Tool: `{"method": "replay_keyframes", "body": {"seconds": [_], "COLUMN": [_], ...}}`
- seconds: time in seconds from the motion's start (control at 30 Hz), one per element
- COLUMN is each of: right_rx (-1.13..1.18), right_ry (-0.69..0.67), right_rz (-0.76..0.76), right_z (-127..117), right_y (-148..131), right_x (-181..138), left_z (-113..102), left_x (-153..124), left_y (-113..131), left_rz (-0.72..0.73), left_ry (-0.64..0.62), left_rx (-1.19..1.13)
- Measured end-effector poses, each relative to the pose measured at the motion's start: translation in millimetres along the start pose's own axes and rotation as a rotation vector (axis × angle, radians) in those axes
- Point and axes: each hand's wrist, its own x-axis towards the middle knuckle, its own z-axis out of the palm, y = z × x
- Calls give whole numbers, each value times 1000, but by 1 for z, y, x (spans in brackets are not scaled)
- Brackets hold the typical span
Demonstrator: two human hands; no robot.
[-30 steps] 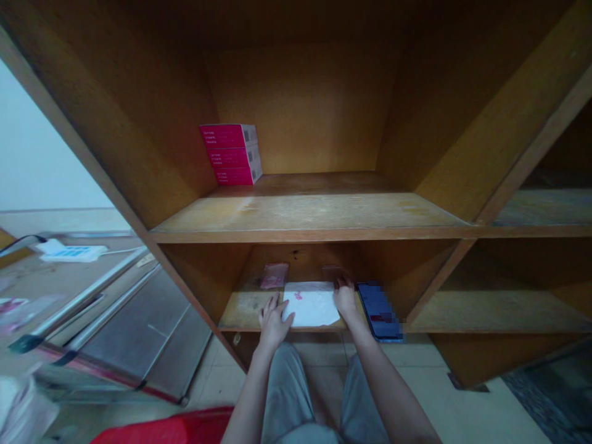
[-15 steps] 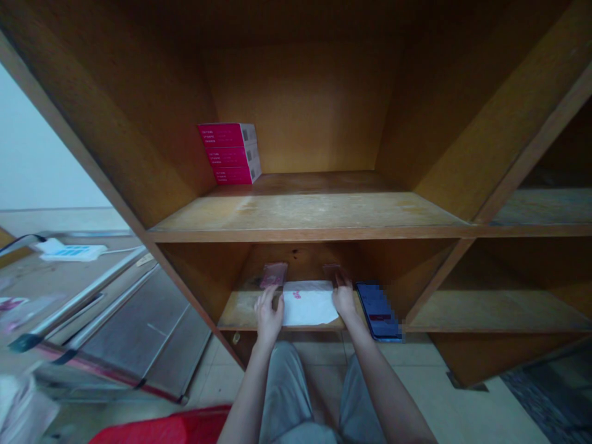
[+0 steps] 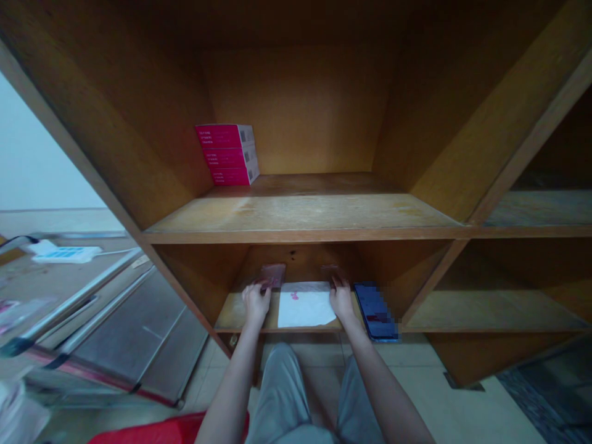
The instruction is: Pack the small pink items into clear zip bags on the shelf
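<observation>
On the lower shelf [image 3: 235,317] of a wooden cabinet lies a white sheet [image 3: 305,308] with a small pink mark. My left hand [image 3: 256,300] reaches past the sheet's left edge, its fingertips pinching the near edge of a pinkish packet [image 3: 272,275]. My right hand [image 3: 341,300] rests at the sheet's right side, fingers on a second small packet [image 3: 329,269] at the back, mostly hidden in shadow. A dark blue phone [image 3: 375,311] lies just right of my right hand.
A stack of pink boxes [image 3: 227,154] stands at the back left of the upper shelf [image 3: 300,216]. Metal rails [image 3: 92,314] and a white power strip [image 3: 67,253] lie on the floor to the left. A red bin [image 3: 157,430] sits by my knees.
My left hand has moved from the sheet's left edge forward and left onto the pinkish packet. My right hand has stayed by the sheet's right side.
</observation>
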Motion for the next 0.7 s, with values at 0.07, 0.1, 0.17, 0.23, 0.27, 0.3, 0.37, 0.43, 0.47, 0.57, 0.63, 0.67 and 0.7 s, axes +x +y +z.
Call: {"method": "replay_keyframes", "body": {"seconds": [0.07,0.1,0.17,0.23,0.27,0.3,0.37,0.43,0.47,0.57,0.63,0.67,0.7], "right_rx": [1,2,7,23,33,42,56,70,77,109,144,167,193], "right_ry": [0,-2,-3,2,7,13,21,22,23,29,39,46,58], "right_rz": [-3,-2,2,4,6,9,14,21,26,40,48,54,64], "right_z": [0,-1,-1,-1,-1,-1,-1,-2,-2,-4,-6,-9,-11], "right_y": [0,0,0,1,1,1,0,-1,-1,-4,-6,-7,-9], "right_x": [0,0,0,0,0,0,0,0,0,0,1,1,2], "left_z": [0,0,0,1,2,2,2,0,-2,-10,-16,-18,-21], "left_x": [1,2,5,9,12,16,24,32,35,39,38,36,33], "left_y": [-1,-1,-3,-4,-5,-6,-7,-6,-4,3,10,14,18], "left_rz": [-8,-12,-22,-44,-71,-107,-214,-307,-343,-430,-472,-484,-501], "left_ry": [-9,-11,2,34,59,86,147,193,213,231,192,168,147], "left_rx": [-19,-37,-103,-225,-309,-403,-608,-800,-892,-1178,-1377,-1466,-1537]}}
